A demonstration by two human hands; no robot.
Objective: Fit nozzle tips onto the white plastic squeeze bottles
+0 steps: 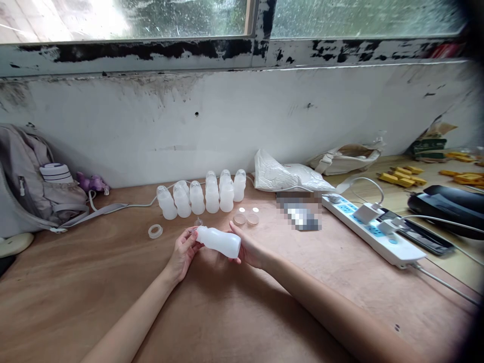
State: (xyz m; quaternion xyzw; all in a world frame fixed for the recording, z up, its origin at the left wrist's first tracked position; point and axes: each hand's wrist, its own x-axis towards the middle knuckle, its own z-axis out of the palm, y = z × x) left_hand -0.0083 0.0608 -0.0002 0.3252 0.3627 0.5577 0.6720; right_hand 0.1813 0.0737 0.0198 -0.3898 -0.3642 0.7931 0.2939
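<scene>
A translucent white baby bottle (219, 242) lies tilted nearly sideways between my two hands, its neck to the left and its base to the right. My left hand (184, 254) pinches it at the neck. Around the base end curls my right hand (249, 248), the fingers partly hidden behind the bottle. Just beyond the neck a clear nipple (198, 221) shows. A white screw ring (155, 231) lies on the wooden table (94, 282) to the left. Behind the right hand are two clear round lids (253, 218) with small white discs near them.
Several capped baby bottles (197, 198) stand in a group toward the wall. At right are a white power strip (374, 229) with plugged chargers, a plastic bag (283, 174), a pixelated item (300, 212) and yellow parts (403, 176). A backpack (26, 176) sits far left.
</scene>
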